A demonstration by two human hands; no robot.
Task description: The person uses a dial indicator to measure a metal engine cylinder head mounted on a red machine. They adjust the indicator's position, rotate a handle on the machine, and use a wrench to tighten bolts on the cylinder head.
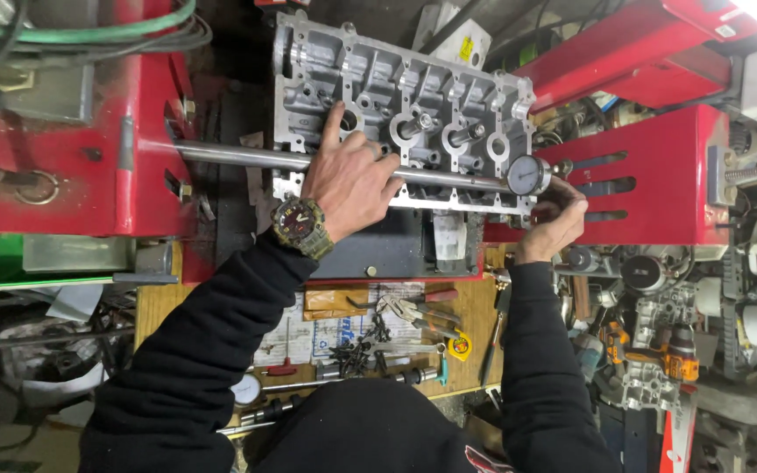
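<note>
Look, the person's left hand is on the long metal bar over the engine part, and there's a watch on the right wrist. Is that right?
Almost. The head view shows the watch on the left wrist, not the right. The left hand does rest on the long metal bar across the engine part, while the right hand, with a bare wrist, is by the round dial gauge.
</note>
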